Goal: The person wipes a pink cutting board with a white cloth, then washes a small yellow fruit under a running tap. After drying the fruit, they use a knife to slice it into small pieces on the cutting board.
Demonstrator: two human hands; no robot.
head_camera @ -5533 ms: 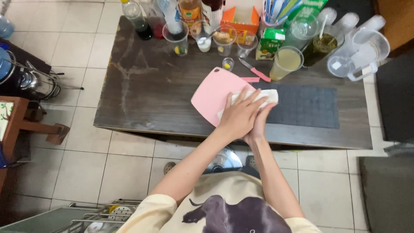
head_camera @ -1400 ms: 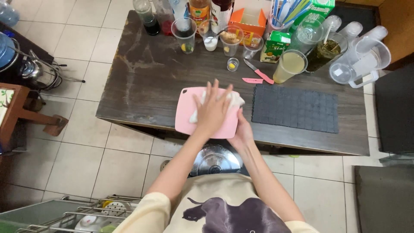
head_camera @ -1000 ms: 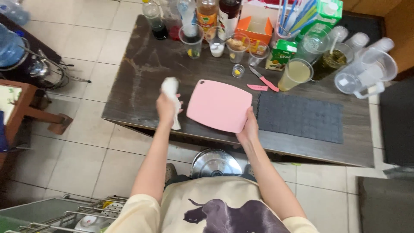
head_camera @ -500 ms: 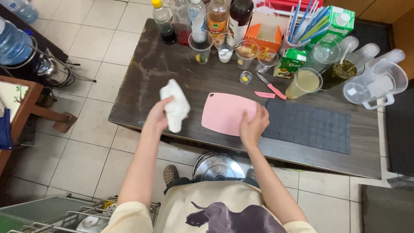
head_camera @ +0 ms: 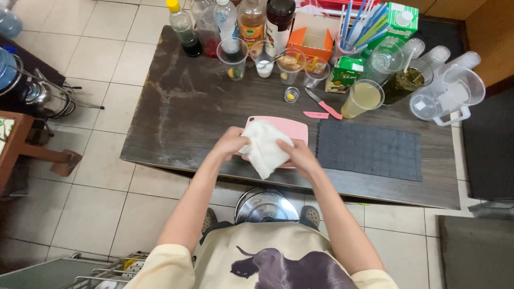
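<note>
A crumpled white cloth (head_camera: 264,149) is held between both my hands above the near edge of a pink cutting board (head_camera: 292,130). My left hand (head_camera: 229,143) grips the cloth's left side. My right hand (head_camera: 299,158) holds its right side and lower part. The board lies flat on the dark wooden table (head_camera: 182,115), mostly hidden behind the cloth and my hands.
A dark grey mat (head_camera: 369,150) lies right of the board. A pink-handled knife (head_camera: 324,105), cups, bottles, cartons, a straw holder and clear pitchers (head_camera: 447,96) crowd the table's far edge. A metal pot lid (head_camera: 265,206) sits on the floor below.
The cloth wiped the board, then my left hand lifted it off to the left. It has now come back over the board's near edge, and my right hand has taken hold too.
</note>
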